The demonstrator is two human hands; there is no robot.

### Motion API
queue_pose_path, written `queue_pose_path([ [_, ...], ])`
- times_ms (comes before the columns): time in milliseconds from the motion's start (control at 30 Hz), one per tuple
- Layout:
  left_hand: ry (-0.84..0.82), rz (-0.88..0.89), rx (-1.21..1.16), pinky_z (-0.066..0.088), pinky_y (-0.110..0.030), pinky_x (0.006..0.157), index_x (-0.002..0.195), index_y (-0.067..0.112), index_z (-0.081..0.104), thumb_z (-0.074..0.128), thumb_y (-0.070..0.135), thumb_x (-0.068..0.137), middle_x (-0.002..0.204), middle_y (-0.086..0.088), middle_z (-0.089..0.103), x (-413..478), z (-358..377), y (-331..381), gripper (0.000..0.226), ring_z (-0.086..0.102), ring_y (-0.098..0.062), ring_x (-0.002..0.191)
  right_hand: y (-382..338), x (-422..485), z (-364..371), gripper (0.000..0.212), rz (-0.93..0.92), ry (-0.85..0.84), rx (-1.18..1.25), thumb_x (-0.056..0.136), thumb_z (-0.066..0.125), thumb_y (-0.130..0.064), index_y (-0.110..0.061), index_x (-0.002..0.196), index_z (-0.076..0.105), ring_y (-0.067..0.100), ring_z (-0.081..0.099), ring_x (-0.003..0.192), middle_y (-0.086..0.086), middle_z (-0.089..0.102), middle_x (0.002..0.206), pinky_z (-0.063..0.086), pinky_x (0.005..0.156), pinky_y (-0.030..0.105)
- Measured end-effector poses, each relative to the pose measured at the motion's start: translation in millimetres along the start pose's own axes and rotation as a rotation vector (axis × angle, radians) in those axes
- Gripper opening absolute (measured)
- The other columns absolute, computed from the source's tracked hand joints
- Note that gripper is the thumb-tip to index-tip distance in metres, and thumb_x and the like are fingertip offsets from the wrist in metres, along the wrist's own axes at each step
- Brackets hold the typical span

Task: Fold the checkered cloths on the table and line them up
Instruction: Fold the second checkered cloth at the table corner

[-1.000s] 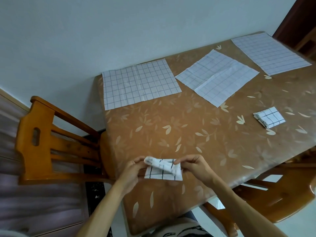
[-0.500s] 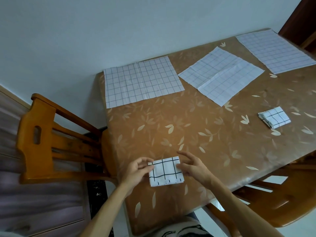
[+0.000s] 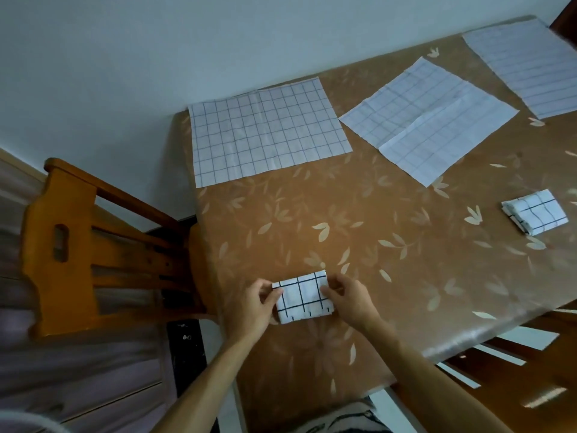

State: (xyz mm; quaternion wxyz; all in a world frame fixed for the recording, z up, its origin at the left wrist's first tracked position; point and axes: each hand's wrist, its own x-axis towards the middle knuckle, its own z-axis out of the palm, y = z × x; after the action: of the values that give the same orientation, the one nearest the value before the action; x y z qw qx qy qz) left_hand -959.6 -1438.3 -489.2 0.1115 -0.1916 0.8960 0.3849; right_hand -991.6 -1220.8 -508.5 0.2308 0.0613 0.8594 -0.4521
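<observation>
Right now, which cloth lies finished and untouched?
Start at the brown leaf-patterned table and go to its right side. The small folded checkered cloth lies alone there; unlike the three flat spread cloths behind it, it is a compact bundle, and no hand touches it.

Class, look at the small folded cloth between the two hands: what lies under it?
The folded cloth lies flat on the brown leaf-patterned table. The left hand and right hand pinch its sides. The tabletop beneath and its inner folds are covered.

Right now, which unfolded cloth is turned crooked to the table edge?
The middle flat cloth, rotated like a diamond; the left flat cloth and far right flat cloth lie squarer.
</observation>
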Motion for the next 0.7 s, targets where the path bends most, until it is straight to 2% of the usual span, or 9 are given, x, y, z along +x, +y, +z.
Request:
queue_pose_path([
  [100, 0.175, 0.325, 0.462, 0.053, -0.027, 0.075, 0.12, 0.031, 0.057, 0.067, 0.047, 0.089, 0.114, 0.009, 0.059, 1, 10, -9, 0.037, 0.059, -0.011, 0.098, -1, 8, 5, 0.014, -0.072, 0.044, -0.121, 0.097, 0.058, -0.025, -0.016, 0.104, 0.064, 0.011, 0.067, 0.078, -0.003, 0.069, 0.088, 0.059, 0.071, 0.034],
  [167, 0.139, 0.625, 0.581, 0.055, -0.036, 0.087, 0.126, 0.022, 0.058, 0.076, 0.029, 0.086, 0.129, -0.003, 0.056, 1, 27, -18, 0.045, 0.056, -0.022, 0.114, 2, 11, 9, 0.013, -0.144, 0.104, -0.172, 0.098, 0.055, -0.026, -0.014, 0.096, 0.062, 0.014, 0.065, 0.071, -0.002, 0.067, 0.081, 0.056, 0.066, 0.038],
  [233, 0.01, 0.745, 0.659, 0.049, -0.04, 0.103, 0.134, 0.019, 0.053, 0.082, 0.014, 0.078, 0.143, -0.011, 0.05, 0, 44, -27, 0.063, 0.048, -0.027, 0.132, 5, 13, 14, 0.013, -0.187, 0.148, -0.192, 0.098, 0.054, -0.025, -0.015, 0.094, 0.06, 0.017, 0.063, 0.07, -0.001, 0.065, 0.081, 0.053, 0.064, 0.04],
  [300, -0.073, 0.685, 0.681, 0.042, -0.043, 0.111, 0.142, 0.018, 0.043, 0.082, 0.007, 0.074, 0.153, -0.013, 0.041, 0, 54, -35, 0.079, 0.037, -0.029, 0.142, 5, 10, 19, 0.013, -0.204, 0.206, -0.247, 0.098, 0.053, -0.027, -0.017, 0.104, 0.059, 0.021, 0.061, 0.08, 0.0, 0.064, 0.093, 0.053, 0.068, 0.039],
  [400, -0.104, 0.622, 0.702, 0.036, -0.046, 0.114, 0.145, 0.016, 0.042, 0.078, 0.004, 0.075, 0.157, -0.013, 0.036, -3, 57, -38, 0.08, 0.032, -0.029, 0.147, 1, 3, 25, 0.036, -0.302, 0.36, -0.419, 0.096, 0.055, -0.022, -0.014, 0.131, 0.05, 0.026, 0.05, 0.112, 0.007, 0.055, 0.126, 0.044, 0.098, 0.041],
  [433, -0.106, 0.616, 0.701, 0.035, -0.046, 0.115, 0.146, 0.015, 0.043, 0.075, 0.005, 0.077, 0.158, -0.012, 0.035, -4, 56, -36, 0.077, 0.031, -0.029, 0.147, -2, 0, 28, 0.045, -0.343, 0.355, -0.445, 0.096, 0.053, -0.02, -0.014, 0.14, 0.045, 0.026, 0.044, 0.125, 0.008, 0.048, 0.14, 0.037, 0.106, 0.041],
  [500, -0.091, 0.628, 0.709, 0.031, -0.046, 0.118, 0.149, 0.011, 0.041, 0.069, 0.01, 0.084, 0.159, -0.011, 0.035, -4, 57, -37, 0.071, 0.032, -0.027, 0.147, -7, -7, 39, 0.052, -0.454, 0.251, -0.507, 0.096, 0.046, -0.018, -0.012, 0.147, 0.039, 0.025, 0.032, 0.143, 0.009, 0.036, 0.155, 0.032, 0.112, 0.038],
  [600, -0.091, 0.614, 0.715, 0.025, -0.045, 0.117, 0.151, 0.008, 0.036, 0.043, 0.023, 0.096, 0.161, -0.01, 0.029, -5, 58, -38, 0.057, 0.028, -0.024, 0.149, 4, -12, 59, 0.054, -0.541, 0.1, -0.627, 0.099, 0.032, -0.027, -0.008, 0.15, 0.037, 0.024, 0.024, 0.149, 0.01, 0.03, 0.159, 0.032, 0.117, 0.039],
  [700, -0.13, 0.589, 0.738, 0.026, -0.046, 0.12, 0.155, 0.008, 0.026, 0.03, 0.027, 0.099, 0.164, -0.011, 0.022, -7, 57, -40, 0.06, 0.02, -0.025, 0.152, 15, -10, 63, 0.057, -0.514, 0.074, -0.679, 0.101, 0.034, -0.033, -0.008, 0.153, 0.03, 0.019, 0.015, 0.151, 0.009, 0.024, 0.162, 0.016, 0.121, 0.036],
])
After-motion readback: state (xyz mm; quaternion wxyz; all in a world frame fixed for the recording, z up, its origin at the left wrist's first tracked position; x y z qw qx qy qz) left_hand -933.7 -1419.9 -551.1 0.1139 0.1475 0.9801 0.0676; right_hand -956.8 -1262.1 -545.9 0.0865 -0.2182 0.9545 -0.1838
